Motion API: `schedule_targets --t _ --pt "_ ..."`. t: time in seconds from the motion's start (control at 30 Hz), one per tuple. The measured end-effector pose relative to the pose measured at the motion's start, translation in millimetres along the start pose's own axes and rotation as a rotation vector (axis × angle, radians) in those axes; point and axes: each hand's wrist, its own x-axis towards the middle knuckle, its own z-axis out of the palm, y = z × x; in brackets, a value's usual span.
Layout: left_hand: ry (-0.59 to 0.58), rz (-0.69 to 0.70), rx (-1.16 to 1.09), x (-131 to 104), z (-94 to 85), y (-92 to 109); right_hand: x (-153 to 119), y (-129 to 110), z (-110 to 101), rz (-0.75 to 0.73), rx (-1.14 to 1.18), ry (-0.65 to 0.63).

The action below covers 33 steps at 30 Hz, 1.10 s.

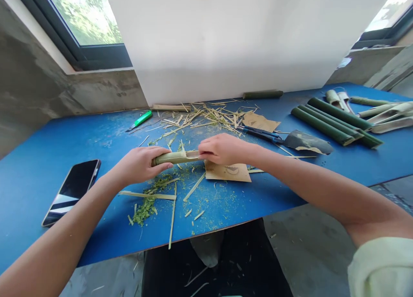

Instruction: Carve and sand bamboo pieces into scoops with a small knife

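A piece of bamboo (177, 157), partly cut away on its right half, lies level between my hands above the blue table. My left hand (145, 163) wraps round its whole left end, thumb below and fingers above. On the cut-away right end my right hand (219, 149) is closed, its fingertips curled down; whether it also holds sandpaper is hidden. Just under the right hand lies a brown sheet of sandpaper (228, 171), back side up. Green shavings (146, 209) and thin bamboo strips (195, 186) are scattered below the bamboo piece.
A phone (72, 191) lies at the left on the blue table (119, 232). Behind are a green utility knife (141, 120), a heap of bamboo splinters (213, 116) and dark pliers-like tools (261, 133). Green bamboo tubes (322, 124), dark sandpaper (306, 142) and carved bamboo pieces (392, 114) lie right.
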Motion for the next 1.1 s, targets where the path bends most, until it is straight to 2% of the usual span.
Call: schedule_targets --t 0.1,0.17,0.27,0.33,0.43,0.5,0.6,0.73,0.83,0.93,1.0,1.03,1.1 --pt "-0.014 -0.006 0.005 -2.1 -1.6 -8.2 -16.7 20.6 -21.3 0.138 0.023 -0.098" --pt "-0.037 -0.014 0.013 -3.8 -1.5 -11.2 -28.9 45.4 -35.9 0.288 -0.029 -0.062" --pt "-0.084 -0.02 0.049 -6.3 -0.1 -11.2 -52.1 101.7 -55.5 0.55 -0.106 0.194" --pt "-0.105 -0.014 0.079 -7.8 1.2 -10.5 -73.5 144.5 -67.0 0.698 -0.141 0.289" --pt "-0.095 -0.001 0.105 -10.0 3.5 -13.8 -115.3 193.7 -80.3 0.995 -0.165 0.243" --pt "-0.083 -0.005 0.104 -11.1 5.8 -19.7 -145.7 206.6 -84.3 1.143 -0.158 0.145" --pt "-0.068 -0.003 0.094 -11.9 10.1 -29.7 -187.0 196.1 -80.4 1.148 -0.123 0.057" --pt "-0.045 -0.006 0.098 -11.3 14.5 -34.0 -229.9 158.4 -58.7 1.047 -0.018 0.077" --pt "-0.02 -0.005 0.088 -9.0 14.4 -28.5 -251.8 139.2 -40.0 0.999 0.05 0.009" --pt "-0.008 0.011 0.092 -5.6 12.6 -20.3 -260.7 129.2 -33.1 1.032 -0.051 0.004" --pt "0.003 0.014 0.097 -3.8 11.7 -15.7 -258.0 119.1 -38.2 1.076 -0.164 0.096" --pt "0.014 0.012 0.101 -3.3 11.5 -13.8 -253.5 111.3 -43.1 1.09 -0.215 0.187" --pt "0.036 0.007 0.106 -2.8 11.5 -10.5 -237.4 90.5 -54.7 1.059 -0.25 0.452"
